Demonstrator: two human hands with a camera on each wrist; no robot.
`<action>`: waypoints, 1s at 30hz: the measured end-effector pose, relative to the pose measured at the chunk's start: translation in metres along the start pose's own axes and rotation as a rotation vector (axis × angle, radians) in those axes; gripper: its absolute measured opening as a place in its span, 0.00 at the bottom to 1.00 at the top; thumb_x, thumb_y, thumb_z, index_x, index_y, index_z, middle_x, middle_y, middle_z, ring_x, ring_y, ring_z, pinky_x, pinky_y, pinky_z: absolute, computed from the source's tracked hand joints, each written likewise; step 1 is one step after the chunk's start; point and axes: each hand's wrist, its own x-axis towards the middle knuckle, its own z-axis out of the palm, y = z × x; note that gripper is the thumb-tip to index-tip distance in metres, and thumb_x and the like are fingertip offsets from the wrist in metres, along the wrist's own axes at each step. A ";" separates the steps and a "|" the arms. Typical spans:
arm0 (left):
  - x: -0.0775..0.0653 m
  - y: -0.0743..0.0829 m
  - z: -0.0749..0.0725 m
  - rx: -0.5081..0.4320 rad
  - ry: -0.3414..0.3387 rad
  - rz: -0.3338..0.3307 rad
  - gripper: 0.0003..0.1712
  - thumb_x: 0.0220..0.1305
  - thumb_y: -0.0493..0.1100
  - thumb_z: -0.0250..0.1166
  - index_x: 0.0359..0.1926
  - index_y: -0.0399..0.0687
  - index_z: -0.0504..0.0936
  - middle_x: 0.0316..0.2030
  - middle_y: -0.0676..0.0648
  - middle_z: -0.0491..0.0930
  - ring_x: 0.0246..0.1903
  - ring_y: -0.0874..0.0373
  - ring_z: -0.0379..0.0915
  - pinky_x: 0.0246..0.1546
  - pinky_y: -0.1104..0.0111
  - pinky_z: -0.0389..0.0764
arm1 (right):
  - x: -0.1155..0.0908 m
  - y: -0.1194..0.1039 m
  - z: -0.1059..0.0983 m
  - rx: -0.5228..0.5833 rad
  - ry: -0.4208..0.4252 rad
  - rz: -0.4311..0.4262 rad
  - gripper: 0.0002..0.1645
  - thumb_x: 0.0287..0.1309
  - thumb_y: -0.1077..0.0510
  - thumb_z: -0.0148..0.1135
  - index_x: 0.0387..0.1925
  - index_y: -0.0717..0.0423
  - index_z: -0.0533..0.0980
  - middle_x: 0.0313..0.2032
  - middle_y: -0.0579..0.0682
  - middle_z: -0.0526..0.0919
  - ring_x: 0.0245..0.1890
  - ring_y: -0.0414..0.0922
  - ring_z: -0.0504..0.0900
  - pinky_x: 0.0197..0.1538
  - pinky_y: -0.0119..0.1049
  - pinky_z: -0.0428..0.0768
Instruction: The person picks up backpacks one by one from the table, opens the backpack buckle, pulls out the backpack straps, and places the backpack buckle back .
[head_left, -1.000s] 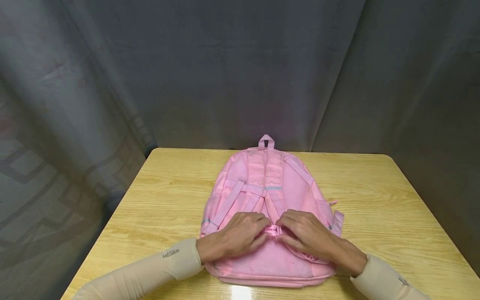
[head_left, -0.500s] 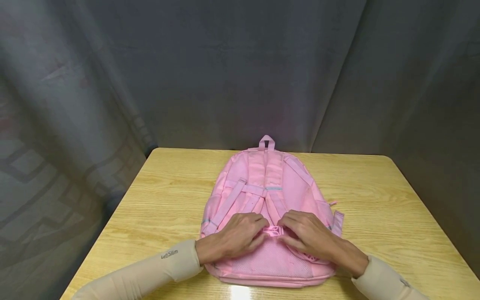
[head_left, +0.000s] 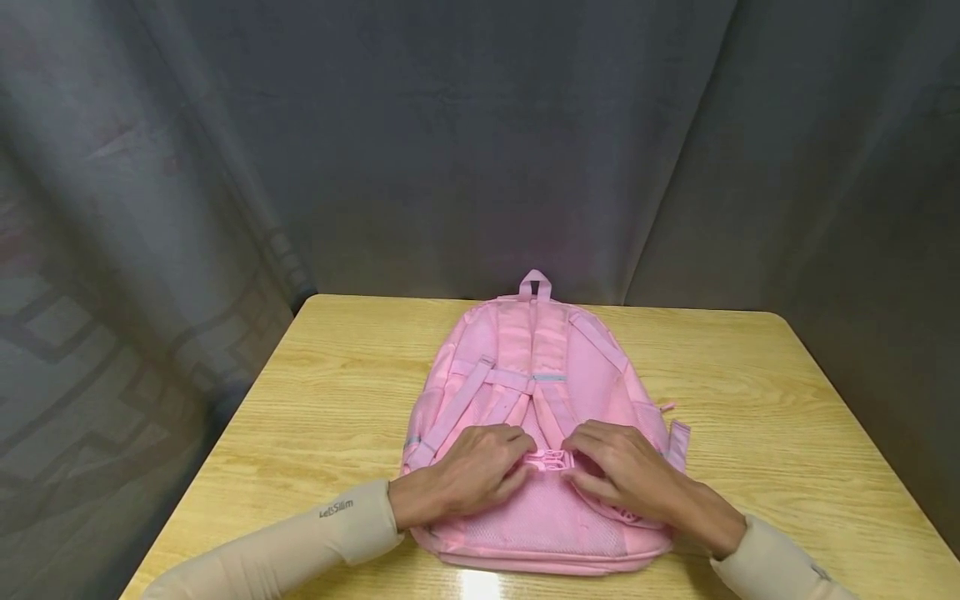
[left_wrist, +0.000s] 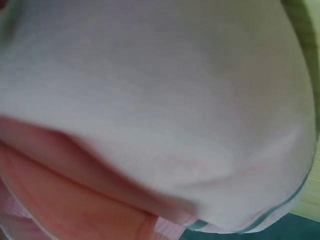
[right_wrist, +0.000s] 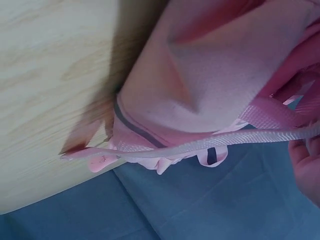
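A pink backpack [head_left: 542, 525] lies on the table with its straps facing up. Across its lower part a pink plastic buckle [head_left: 553, 460] shows between my two hands. My left hand [head_left: 480, 468] pinches the buckle's left side with thumb and fingers. From the other side my right hand [head_left: 628, 468] pinches the buckle's right end. The fingertips partly cover both ends of the buckle. In the right wrist view a webbing strap [right_wrist: 200, 147] runs along the bag's side toward the right fingers [right_wrist: 305, 172]. Pale bag fabric [left_wrist: 175, 95] fills most of the left wrist view, hiding the left hand.
The backpack rests on a wood-grain table [head_left: 337, 375]. A loose strap end [head_left: 678, 442] sticks out at the bag's right side. At the top stands the carry loop [head_left: 535, 283]. A dark grey curtain [head_left: 465, 150] hangs behind the table.
My right hand has shifted slightly to the right, and more of the buckle shows between the hands. The left hand stays nearly in place; the backpack has hardly moved.
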 end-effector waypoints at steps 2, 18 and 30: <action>0.000 0.000 -0.001 -0.002 0.003 0.001 0.07 0.66 0.47 0.63 0.41 0.51 0.82 0.34 0.56 0.82 0.31 0.66 0.75 0.31 0.76 0.79 | -0.001 0.000 -0.001 0.000 0.004 0.000 0.10 0.53 0.54 0.71 0.37 0.49 0.80 0.33 0.35 0.79 0.32 0.30 0.76 0.38 0.27 0.78; -0.001 0.002 -0.001 0.014 -0.007 -0.021 0.09 0.67 0.48 0.63 0.43 0.50 0.83 0.35 0.55 0.83 0.33 0.65 0.76 0.34 0.74 0.80 | -0.010 0.002 -0.005 -0.002 0.045 0.022 0.12 0.58 0.50 0.70 0.41 0.49 0.80 0.38 0.36 0.82 0.39 0.33 0.81 0.43 0.29 0.81; -0.004 0.008 0.002 0.120 -0.087 0.011 0.11 0.70 0.54 0.61 0.42 0.55 0.85 0.37 0.56 0.84 0.35 0.64 0.74 0.36 0.72 0.77 | -0.012 0.002 -0.005 0.004 0.069 0.032 0.12 0.58 0.50 0.71 0.42 0.48 0.80 0.39 0.36 0.82 0.39 0.34 0.82 0.43 0.30 0.81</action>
